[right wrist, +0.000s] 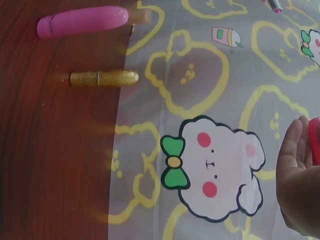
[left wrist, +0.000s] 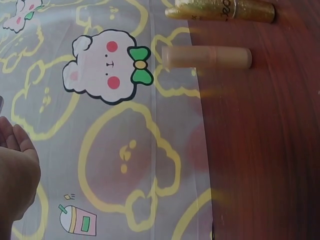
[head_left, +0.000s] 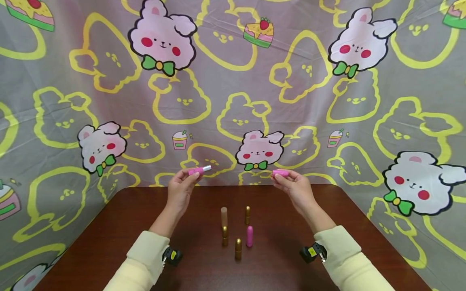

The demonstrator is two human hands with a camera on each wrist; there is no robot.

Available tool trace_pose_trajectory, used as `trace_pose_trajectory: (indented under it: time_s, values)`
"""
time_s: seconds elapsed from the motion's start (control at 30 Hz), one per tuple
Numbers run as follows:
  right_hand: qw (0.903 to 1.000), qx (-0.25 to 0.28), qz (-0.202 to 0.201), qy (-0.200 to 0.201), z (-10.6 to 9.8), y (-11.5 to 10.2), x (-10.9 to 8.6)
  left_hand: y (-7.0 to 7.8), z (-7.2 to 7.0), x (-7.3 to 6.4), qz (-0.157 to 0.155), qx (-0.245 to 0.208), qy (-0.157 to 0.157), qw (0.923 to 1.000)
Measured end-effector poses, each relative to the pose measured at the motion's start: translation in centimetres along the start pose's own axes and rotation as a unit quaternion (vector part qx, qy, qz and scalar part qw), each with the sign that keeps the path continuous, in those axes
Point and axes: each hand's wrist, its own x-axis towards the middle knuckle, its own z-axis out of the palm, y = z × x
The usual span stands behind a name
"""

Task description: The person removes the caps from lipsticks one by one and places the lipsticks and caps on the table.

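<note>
My left hand [head_left: 179,186] pinches the pink base of an uncapped lipstick [head_left: 196,171], its silver inner tube pointing right. Apart from it and off to the right, my right hand [head_left: 296,186] holds the pink lipstick cap [head_left: 280,173] between thumb and fingers. Both hands are raised above the far part of the table. In the left wrist view only part of the left hand [left wrist: 20,175] shows at the edge. The right wrist view catches the right hand [right wrist: 297,185] with a bit of the pink cap [right wrist: 315,140].
On the brown table [head_left: 138,218] stand several upright capped tubes: a pink one [head_left: 249,236], a beige one [head_left: 224,218], and gold ones at the back [head_left: 247,215], left [head_left: 225,236] and front [head_left: 238,249]. A patterned curtain [head_left: 225,81] hangs behind the table.
</note>
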Motion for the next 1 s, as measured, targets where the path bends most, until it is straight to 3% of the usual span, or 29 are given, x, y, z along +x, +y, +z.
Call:
trace_pose_trajectory:
  time_s: [0.5, 1.0]
  values:
    - [1.0, 0.002, -0.004, 0.002, -2.5, -0.4, 0.0, 0.9, -2.2, 0.3, 0.005, 0.02, 0.037, 0.9991]
    - [0.9971, -0.06, 0.008, 0.045, -4.9, -0.8, 0.1, 1.9, -4.5, 0.5, 0.009, 0.041, 0.055, 0.9976]
